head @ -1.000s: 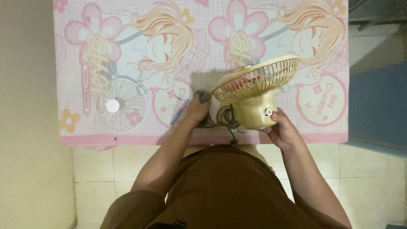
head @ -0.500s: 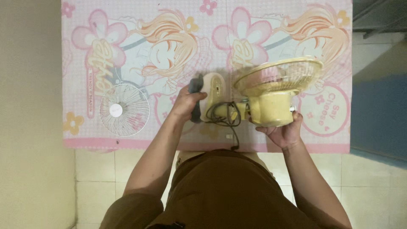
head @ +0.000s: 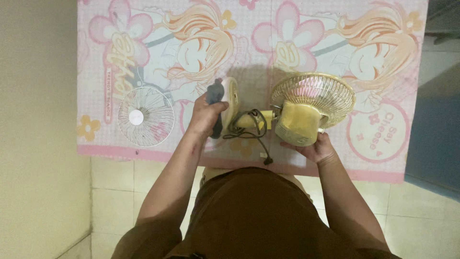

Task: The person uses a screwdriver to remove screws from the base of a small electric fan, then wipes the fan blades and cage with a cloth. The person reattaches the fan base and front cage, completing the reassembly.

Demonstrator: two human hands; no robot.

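A small yellowed table fan lies on its side on a pink cartoon-printed mat (head: 297,29). My right hand (head: 314,147) grips the fan's motor housing (head: 299,123) from below, with the rear wire cage (head: 314,93) facing away from me. My left hand (head: 206,115) clasps the fan's round base (head: 225,103), tipped up on edge. A dark power cord (head: 249,132) coils between the base and the motor. The detached front grille (head: 145,116), a round wire guard with a white centre cap, lies flat on the mat left of my left hand.
The mat covers a floor of pale tiles (head: 115,182). A beige wall (head: 38,120) runs along the left. A blue surface (head: 433,139) borders the mat on the right. My knees in brown clothing (head: 254,216) fill the bottom of the view.
The fan has been laid over sideways to the right, its cage now tilted away. My left hand shifted from the mat beside the base to gripping the upturned base. The view moved slightly.
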